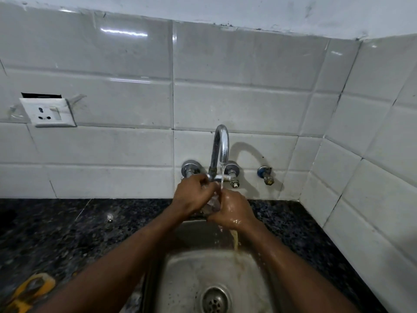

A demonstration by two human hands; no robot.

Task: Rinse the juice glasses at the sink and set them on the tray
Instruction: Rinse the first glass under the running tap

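A clear juice glass (212, 202) is held between both hands under the running tap (220, 148), above the steel sink (180, 267). My left hand (193, 195) grips it from the left, my right hand (234, 211) wraps it from the right and is wet. A thin stream of water falls from the spout onto the glass. Yellowish liquid (235, 239) pours down below my right hand into the basin. Most of the glass is hidden by my fingers. No tray is in view.
Dark speckled granite counter (67, 233) runs on both sides of the sink. A yellow object (31, 290) lies at the lower left. The drain (214, 300) sits at the basin's bottom. White tiled walls, a socket (47, 112) at left, a small valve (266, 175) right of the tap.
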